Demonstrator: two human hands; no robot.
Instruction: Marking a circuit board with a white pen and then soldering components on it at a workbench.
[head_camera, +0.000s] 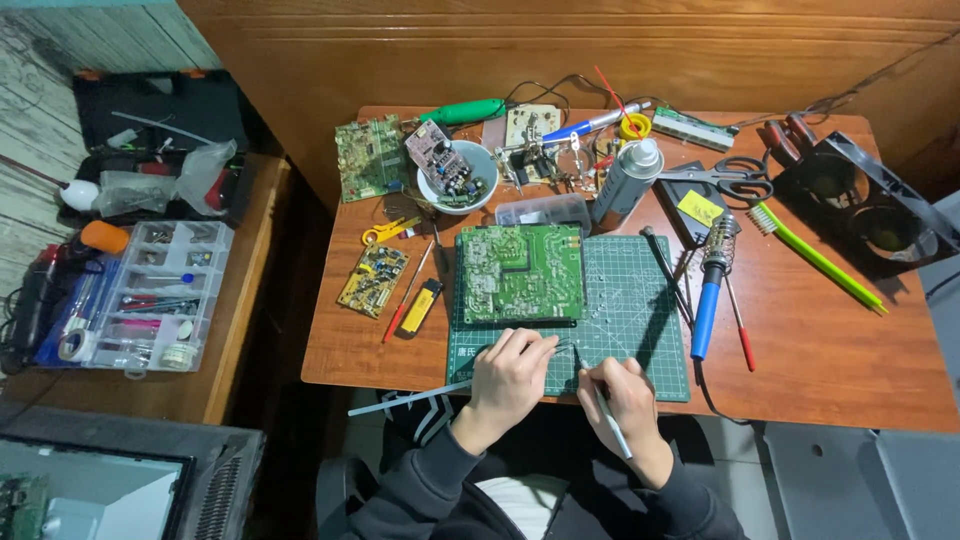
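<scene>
My left hand rests on the front edge of the green cutting mat, its fingers pinched on a thin pale rod that sticks out to the left past the table edge. My right hand is closed around a slim silver pen-like tool, its tip pointing toward my left fingertips. Just beyond both hands a large green circuit board lies flat on the mat.
A blue-handled soldering iron in its coil stand, a spray can, scissors, a green brush, a white bowl with a board, smaller circuit boards, and a parts organiser on the side table.
</scene>
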